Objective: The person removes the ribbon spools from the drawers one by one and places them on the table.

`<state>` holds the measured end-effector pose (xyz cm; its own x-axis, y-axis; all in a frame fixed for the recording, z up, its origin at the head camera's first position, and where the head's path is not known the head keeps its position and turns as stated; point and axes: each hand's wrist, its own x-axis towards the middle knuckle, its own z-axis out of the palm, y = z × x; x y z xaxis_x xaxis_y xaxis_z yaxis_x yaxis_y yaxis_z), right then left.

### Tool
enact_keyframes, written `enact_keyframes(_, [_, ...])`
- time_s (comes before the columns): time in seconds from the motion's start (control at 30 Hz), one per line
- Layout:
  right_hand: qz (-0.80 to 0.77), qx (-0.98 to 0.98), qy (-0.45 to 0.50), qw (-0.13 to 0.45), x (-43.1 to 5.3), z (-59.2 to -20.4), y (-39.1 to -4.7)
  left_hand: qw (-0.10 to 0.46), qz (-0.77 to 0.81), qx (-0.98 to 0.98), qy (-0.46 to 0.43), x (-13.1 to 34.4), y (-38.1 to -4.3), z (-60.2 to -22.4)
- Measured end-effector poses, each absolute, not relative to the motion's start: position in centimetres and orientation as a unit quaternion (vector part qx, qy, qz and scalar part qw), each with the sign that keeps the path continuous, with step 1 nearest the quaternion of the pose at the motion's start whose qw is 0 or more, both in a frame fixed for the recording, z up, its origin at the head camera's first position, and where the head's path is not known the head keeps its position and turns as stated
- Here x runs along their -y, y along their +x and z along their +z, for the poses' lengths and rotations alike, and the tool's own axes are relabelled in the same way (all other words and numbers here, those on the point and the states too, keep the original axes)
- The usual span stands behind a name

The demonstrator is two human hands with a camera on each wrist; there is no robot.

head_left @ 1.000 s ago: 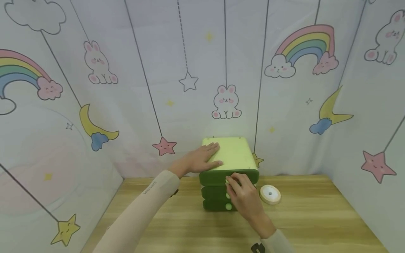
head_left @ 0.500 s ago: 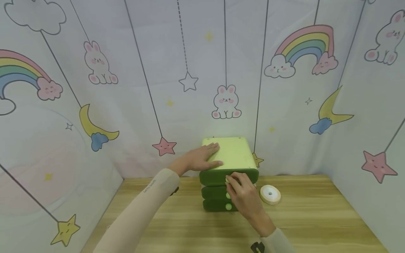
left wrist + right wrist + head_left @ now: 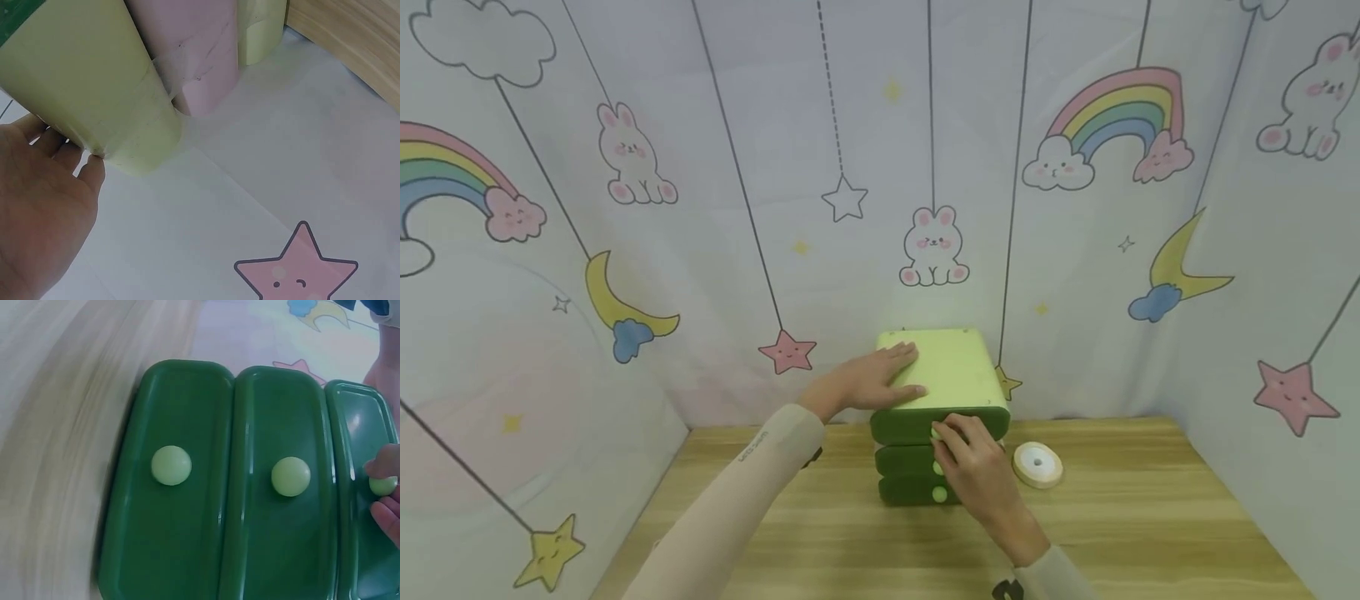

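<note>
A small drawer cabinet with a pale yellow-green top and three dark green drawer fronts stands against the back wall. Each front carries a round light green knob. My left hand rests on the left part of the top with its fingers straight. In the left wrist view, the fingers of the left hand lie over the edge of the yellow-green upper tier. My right hand pinches the knob of the top drawer. The right wrist view shows finger and thumb around that knob. The two lower knobs are untouched.
A ribbon spool, cream with a white centre, lies on the wooden table right of the cabinet. Cloth walls printed with rabbits, stars and rainbows enclose the table at the back and both sides. The cabinet's middle tier has a pink side.
The head view has shifted slightly, moving the whole scene a little down and left. Both hands keep their places on the cabinet, and no clear drawer movement shows.
</note>
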<state>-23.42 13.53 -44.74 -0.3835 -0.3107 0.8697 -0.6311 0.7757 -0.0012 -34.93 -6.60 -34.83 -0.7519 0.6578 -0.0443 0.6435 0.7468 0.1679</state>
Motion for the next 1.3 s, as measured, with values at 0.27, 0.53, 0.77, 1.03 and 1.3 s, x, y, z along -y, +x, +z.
enact_keyframes(0.27, [0.184,0.806,0.292,0.481,-13.5,-45.3,-23.6,0.042,0.079,-0.932,0.350,6.8,-34.7,-35.1])
enact_keyframes(0.53, [0.196,0.798,0.298,0.486,-13.7,-46.2,-23.6,0.031,0.080,-0.933,0.349,6.8,-34.5,-35.8])
enact_keyframes(0.77, [0.211,0.782,0.288,0.512,-13.8,-47.7,-23.0,0.023,0.073,-0.934,0.348,6.9,-34.6,-36.0])
enact_keyframes(1.03, [0.213,0.797,0.287,0.487,-13.6,-49.8,-22.5,0.017,0.081,-0.934,0.348,6.9,-34.5,-36.0])
enact_keyframes(1.3, [0.201,0.825,0.266,0.456,-13.4,-50.8,-22.4,0.017,0.080,-0.933,0.351,7.0,-34.6,-36.2])
